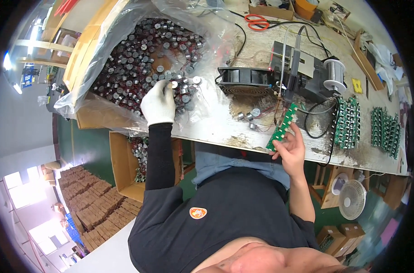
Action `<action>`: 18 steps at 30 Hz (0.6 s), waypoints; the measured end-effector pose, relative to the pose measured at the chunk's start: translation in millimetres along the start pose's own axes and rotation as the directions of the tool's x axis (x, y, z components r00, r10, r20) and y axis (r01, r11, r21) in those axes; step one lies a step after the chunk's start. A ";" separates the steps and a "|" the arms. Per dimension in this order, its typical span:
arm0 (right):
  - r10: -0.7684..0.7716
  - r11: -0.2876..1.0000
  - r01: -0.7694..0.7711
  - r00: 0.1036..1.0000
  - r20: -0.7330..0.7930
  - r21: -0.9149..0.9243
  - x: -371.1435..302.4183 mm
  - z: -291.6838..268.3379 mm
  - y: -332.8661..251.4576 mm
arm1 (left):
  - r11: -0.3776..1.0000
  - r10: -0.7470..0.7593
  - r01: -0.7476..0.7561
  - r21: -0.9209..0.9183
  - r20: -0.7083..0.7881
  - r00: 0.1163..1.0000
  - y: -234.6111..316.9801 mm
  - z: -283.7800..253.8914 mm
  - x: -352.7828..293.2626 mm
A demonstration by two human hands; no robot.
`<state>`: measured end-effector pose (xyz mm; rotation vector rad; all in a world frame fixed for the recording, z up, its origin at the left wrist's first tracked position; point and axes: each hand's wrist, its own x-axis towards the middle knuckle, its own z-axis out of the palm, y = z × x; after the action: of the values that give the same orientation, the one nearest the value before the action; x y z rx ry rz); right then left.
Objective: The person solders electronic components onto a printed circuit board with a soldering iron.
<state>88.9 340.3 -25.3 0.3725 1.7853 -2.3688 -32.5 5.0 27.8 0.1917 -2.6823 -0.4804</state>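
My left hand (159,104), in a white glove, reaches to the near edge of a heap of small round metal motors (129,63) with thin red wires. Its fingers are closed, with a small motor (174,84) at the fingertips. Bare, my right hand (291,148) grips a strip-shaped green circuit board (282,127) by its lower end, thumb against fingers. The board's far end tilts up beside an upright soldering iron (291,75) on a stand. Several loose motors (250,117) lie left of the board.
Behind the board stand a black fan (245,78) and a solder spool (335,75). Rows of green boards (348,123) lie to the right. Orange-handled scissors (257,22) and cables are at the back. Clear plastic sheeting (84,98) lines the motor box; a cardboard box (125,175) stands below.
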 end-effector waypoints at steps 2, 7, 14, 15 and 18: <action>-0.005 1.000 0.005 1.000 0.005 0.000 0.6 0.4 -0.2 | 0.990 0.031 -0.048 -0.133 -0.124 0.992 13.6 -8.7 -6.2; -0.001 1.000 0.001 1.000 0.003 0.014 0.9 0.5 -0.9 | 0.730 -0.223 0.107 -0.675 -0.088 0.971 21.8 5.5 -26.1; 0.009 1.000 -0.009 1.000 0.005 0.008 -0.2 -0.7 0.0 | -0.087 -0.167 0.667 -0.740 0.671 0.722 49.0 18.9 -72.1; 0.014 1.000 -0.014 1.000 0.015 0.003 0.5 -1.6 -0.1 | 0.000 -0.147 0.698 -0.716 0.691 0.708 54.6 20.1 -79.6; 0.025 0.999 -0.025 1.000 0.016 0.027 0.4 -1.8 1.9 | 0.193 -0.136 0.695 -0.693 0.682 0.718 75.9 20.3 -98.9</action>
<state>89.2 341.5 -27.7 0.3771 1.7333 -2.3744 44.1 101.9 1.3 0.5534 -2.1337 -2.5035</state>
